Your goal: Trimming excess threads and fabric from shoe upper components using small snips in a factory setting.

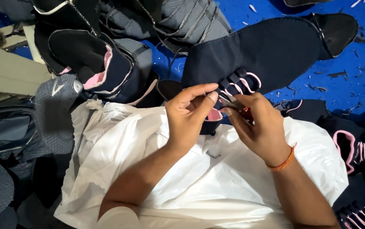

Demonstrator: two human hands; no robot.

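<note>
Head camera looks down on a dark navy shoe upper [271, 51], lying flat across a blue work surface [343, 85], with pink-edged lace loops near its lower edge. Left hand [188, 114] pinches the upper's edge between thumb and curled fingers. Right hand [260, 129], an orange band on its wrist, is closed on a small metal tool [232, 101] at the loops; the tool's shape is hard to make out. White plastic sheet [216, 182] covers the lap below, hiding whatever lies beneath. Piled uppers [102, 63] crowd the surface's left edge. Thread scraps [339, 75] dot the open blue area towards the right edge.
</note>
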